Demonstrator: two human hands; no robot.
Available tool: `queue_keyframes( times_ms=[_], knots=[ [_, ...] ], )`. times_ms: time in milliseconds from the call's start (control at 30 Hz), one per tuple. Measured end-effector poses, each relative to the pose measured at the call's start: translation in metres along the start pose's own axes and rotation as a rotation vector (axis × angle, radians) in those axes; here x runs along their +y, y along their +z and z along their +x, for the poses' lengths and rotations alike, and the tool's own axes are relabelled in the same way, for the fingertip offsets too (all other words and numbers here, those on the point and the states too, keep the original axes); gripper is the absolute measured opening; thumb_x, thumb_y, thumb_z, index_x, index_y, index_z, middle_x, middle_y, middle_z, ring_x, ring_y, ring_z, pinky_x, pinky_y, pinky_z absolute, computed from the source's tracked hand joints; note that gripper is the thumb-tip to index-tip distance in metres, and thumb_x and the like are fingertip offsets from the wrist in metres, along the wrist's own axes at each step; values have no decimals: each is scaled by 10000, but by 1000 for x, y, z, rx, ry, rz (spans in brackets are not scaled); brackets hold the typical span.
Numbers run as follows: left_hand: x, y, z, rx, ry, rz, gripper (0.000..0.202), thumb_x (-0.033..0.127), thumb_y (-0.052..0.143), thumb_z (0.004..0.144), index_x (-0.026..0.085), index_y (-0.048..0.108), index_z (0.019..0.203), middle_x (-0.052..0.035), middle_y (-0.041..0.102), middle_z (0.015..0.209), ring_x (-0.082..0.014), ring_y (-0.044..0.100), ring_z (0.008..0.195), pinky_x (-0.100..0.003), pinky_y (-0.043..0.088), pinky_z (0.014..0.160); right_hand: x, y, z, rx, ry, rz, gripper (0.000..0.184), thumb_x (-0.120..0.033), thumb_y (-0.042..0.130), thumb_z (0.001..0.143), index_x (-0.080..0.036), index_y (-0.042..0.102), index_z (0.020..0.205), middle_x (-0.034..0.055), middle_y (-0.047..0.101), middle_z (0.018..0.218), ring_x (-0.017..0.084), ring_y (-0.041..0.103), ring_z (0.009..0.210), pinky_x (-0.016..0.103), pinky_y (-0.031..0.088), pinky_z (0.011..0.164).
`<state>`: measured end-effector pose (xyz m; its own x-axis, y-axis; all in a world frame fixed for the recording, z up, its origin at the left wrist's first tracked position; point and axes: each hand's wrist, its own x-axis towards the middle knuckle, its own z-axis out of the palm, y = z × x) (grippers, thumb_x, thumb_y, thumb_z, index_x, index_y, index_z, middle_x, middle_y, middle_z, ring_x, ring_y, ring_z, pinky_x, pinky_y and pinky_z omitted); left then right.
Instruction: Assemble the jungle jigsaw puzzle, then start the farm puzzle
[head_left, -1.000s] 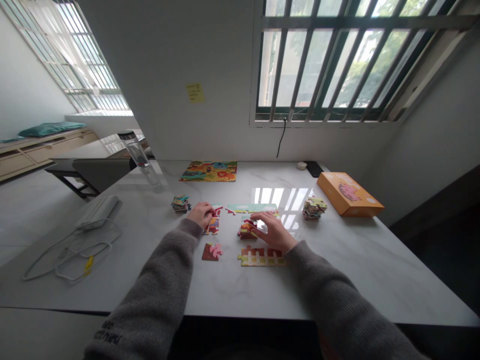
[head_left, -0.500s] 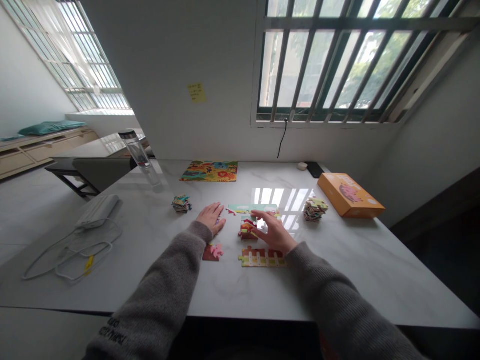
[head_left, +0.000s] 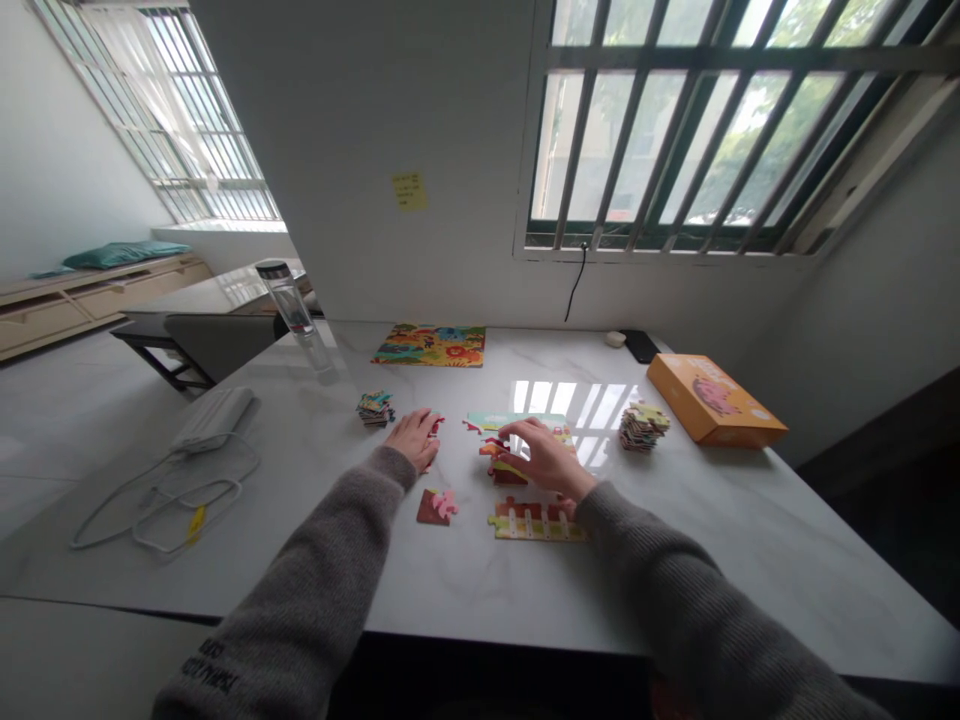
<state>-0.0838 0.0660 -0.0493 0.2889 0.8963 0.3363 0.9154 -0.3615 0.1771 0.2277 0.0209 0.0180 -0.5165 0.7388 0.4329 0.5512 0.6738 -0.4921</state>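
Head view: one orange box (head_left: 716,400) at the table's right, pink figure on the lid, pale lettering too faint to read. One yellow note (head_left: 410,190) on the wall, several handwritten lines, illegible at this size. Left sleeve (head_left: 315,565), grey knit, dark lettering near the lower edge, skewed and not readable. Left hand (head_left: 411,440), palm down, fingers close together, over red puzzle pieces (head_left: 435,428), mostly covered; cannot tell whether gripped or merely touched. Right hand (head_left: 544,455), curved, thumb spread from forefinger, at the red-and-brown puzzle section (head_left: 510,474), right part hidden beneath; contact of fingertips unclear. Beyond, pale green puzzle strip (head_left: 510,420), partly behind the right hand. Nearer, fence puzzle strip (head_left: 529,524), right end overlapped by the right sleeve (head_left: 660,560). Left of the fence strip, well apart, pink-and-brown puzzle piece (head_left: 437,507). Two piece stacks, left stack (head_left: 375,408) and right stack (head_left: 643,427), lower pieces hard to make out. Barred window (head_left: 675,140), cut off at the top.
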Motion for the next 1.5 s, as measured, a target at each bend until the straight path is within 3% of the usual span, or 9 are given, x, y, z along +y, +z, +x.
queue_keyframes(
  times_ms=[133, 300, 467, 700, 900, 1000, 1167, 1333, 1500],
  knots=[
    [6, -10, 0, 5, -108, -49, 494, 315, 542, 868, 189, 544, 1346, -115, 496, 1251, -277, 487, 1172, -412, 380, 1122, -1, 15, 35, -80, -82, -65, 149, -287, 697, 900, -216, 660, 1025, 68, 710, 997, 233, 564, 988, 370, 445, 889],
    [8, -14, -1, -6, -125, -36, 416, 311, 561, 867, 235, 596, 1275, -90, 486, 1236, -276, 467, 1150, -420, 392, 1098, -1, 36, 77, -124, -60, -122, 151, -322, 670, 927, -216, 683, 1033, 74, 710, 1062, 227, 559, 995, 345, 408, 874],
    [5, -11, 0, 12, -125, -32, 393, 313, 569, 868, 254, 601, 1255, -85, 494, 1210, -274, 470, 1136, -422, 415, 1068, -2, 48, 96, -163, 2, -206, 222, -364, 621, 961, -242, 684, 1135, 74, 695, 1177, 240, 558, 1053, 342, 386, 871],
    [-2, -14, 1, -30, -98, -40, 393, 337, 565, 876, 265, 601, 1262, -80, 499, 1221, -273, 475, 1146, -416, 423, 1061, -6, 64, 93, -166, 48, -292, 244, -377, 560, 992, -261, 696, 1159, 70, 696, 1196, 240, 536, 1083, 360, 367, 907],
    [11, -18, -1, -26, -98, -9, 456, 333, 561, 880, 288, 574, 1334, -83, 496, 1289, -290, 464, 1176, -450, 410, 1072, -9, 64, 90, -190, 63, -310, 236, -314, 534, 992, -261, 699, 1152, 63, 681, 1212, 254, 512, 1097, 382, 374, 908],
    [19, -20, -2, -20, -2, -19, 454, 323, 546, 893, 273, 572, 1344, -79, 482, 1396, -295, 438, 1259, -459, 381, 1112, -8, 64, 90, -198, 50, -314, 256, -309, 499, 1006, -269, 690, 1172, 65, 669, 1226, 255, 509, 1103, 384, 382, 910],
    [26, -27, 0, -94, 163, -56, 457, 286, 515, 913, 214, 550, 1363, -89, 554, 1395, -261, 478, 1282, -424, 373, 1131, -1, 56, 83, -188, 29, -292, 341, -301, 575, 968, -250, 616, 1303, 95, 634, 1273, 265, 487, 1166, 403, 381, 963],
    [34, -32, 1, -130, 129, -3, 455, 293, 543, 893, 202, 557, 1338, -106, 567, 1372, -283, 484, 1270, -441, 392, 1103, 16, 45, 71, -187, 58, -293, 370, -252, 639, 925, -204, 616, 1291, 129, 630, 1243, 273, 503, 1168, 414, 396, 975],
    [46, -31, -1, -118, 88, 22, 466, 348, 565, 891, 245, 548, 1345, -98, 557, 1355, -293, 479, 1258, -452, 370, 1098, 32, 42, 64, -178, 5, -268, 262, -241, 620, 937, -198, 673, 1190, 115, 645, 1196, 244, 544, 1101, 376, 419, 969]
  ],
)
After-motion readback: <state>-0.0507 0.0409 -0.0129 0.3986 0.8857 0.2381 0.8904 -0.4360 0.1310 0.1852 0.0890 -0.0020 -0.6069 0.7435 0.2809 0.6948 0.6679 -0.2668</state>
